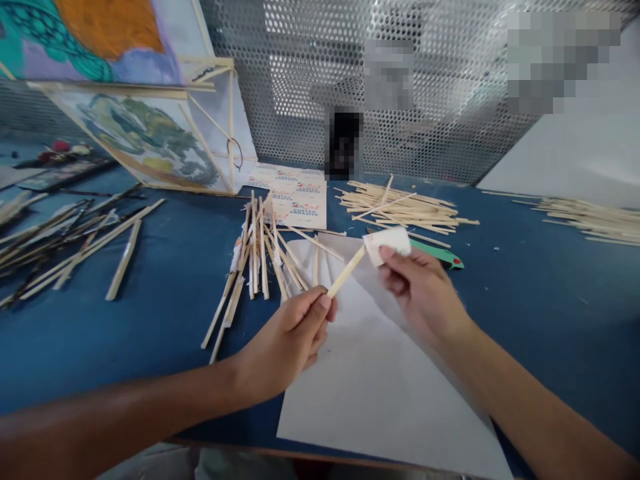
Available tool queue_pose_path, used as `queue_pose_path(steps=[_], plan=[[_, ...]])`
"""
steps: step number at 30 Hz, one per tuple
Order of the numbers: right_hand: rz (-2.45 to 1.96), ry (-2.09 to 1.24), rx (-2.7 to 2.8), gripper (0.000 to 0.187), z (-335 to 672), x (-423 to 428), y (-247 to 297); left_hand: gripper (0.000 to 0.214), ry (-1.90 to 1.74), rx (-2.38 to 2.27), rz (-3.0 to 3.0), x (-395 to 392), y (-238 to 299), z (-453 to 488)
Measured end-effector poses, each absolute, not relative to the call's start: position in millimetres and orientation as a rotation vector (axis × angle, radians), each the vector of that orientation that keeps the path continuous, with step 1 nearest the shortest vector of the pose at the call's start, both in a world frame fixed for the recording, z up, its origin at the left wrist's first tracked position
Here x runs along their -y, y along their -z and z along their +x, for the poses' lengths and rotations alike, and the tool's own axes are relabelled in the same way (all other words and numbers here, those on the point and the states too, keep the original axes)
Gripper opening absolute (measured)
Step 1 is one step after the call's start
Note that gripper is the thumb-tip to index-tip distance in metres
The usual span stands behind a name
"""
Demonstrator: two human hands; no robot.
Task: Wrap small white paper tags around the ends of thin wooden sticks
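My left hand point(293, 340) is closed in a pinch round the lower end of a thin bamboo stick point(347, 271), which slants up to the right. My right hand point(417, 287) pinches a small white folded piece of paper point(387, 241) against the stick's upper end. Both hands hover over a large white paper sheet point(380, 387) lying on the blue table point(150, 333).
Loose bamboo sticks lie in piles at centre point(260, 257), far centre point(400, 207), left point(75, 243) and far right point(595, 217). A green-handled cutter point(440, 255) lies behind my right hand. Painted kite frames point(155, 133) lean at the back left against perforated metal mesh point(400, 87). Printed paper sheets point(297, 200) lie nearby.
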State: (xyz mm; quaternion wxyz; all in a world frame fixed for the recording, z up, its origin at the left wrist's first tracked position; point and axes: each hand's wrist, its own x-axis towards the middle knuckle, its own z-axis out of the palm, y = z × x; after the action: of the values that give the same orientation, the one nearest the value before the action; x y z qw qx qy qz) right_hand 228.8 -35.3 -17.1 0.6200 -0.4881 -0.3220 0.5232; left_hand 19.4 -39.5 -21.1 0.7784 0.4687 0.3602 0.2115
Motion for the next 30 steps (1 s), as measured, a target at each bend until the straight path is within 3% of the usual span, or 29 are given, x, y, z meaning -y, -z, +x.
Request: queue_pose_path(steps=[11,19,25,30], plan=[[-1.159,-1.47,1.01,0.037,261.3,32.4,10.1,0.035,-0.368,-0.788,1.117,41.3,15.3,19.0],[-0.953,-1.668,0.637,0.035,231.7,37.2,14.7,0.034,-0.392,-0.821,1.118,41.5,17.2,21.0],[-1.104,-1.342,0.83,0.046,210.7,40.3,27.3,0.032,-0.438,-0.812,1.003,38.2,16.5,23.0],[-1.227,-1.435,1.082,0.047,219.8,37.1,30.0,0.031,-0.449,-0.786,0.935,35.4,15.0,21.0]])
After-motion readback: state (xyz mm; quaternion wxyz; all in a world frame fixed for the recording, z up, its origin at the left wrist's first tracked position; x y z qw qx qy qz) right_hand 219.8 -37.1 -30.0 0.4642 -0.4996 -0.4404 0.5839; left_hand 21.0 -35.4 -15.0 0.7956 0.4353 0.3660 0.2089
